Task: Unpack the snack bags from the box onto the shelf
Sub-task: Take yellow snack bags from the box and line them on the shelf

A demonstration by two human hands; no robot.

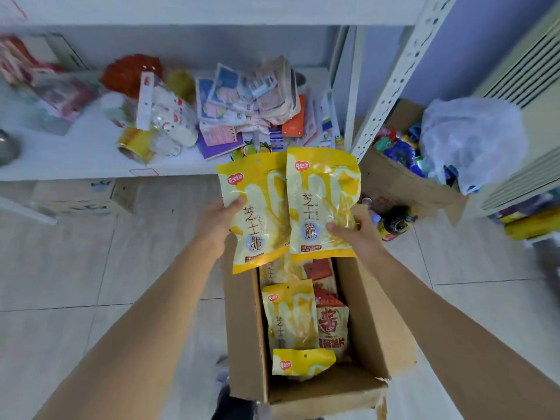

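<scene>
Snack bags remain in the box: several yellow and red packs visible, so unpacking looks partway done at best. Two yellow bags are held above the box's far end, near the shelf edge. Left hand pinches the left bag, thumb on its front; right hand pinches the right bag likewise, fingers behind.

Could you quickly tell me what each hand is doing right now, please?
Left hand: grips the left yellow snack bag.
Right hand: grips the right yellow snack bag.
</scene>
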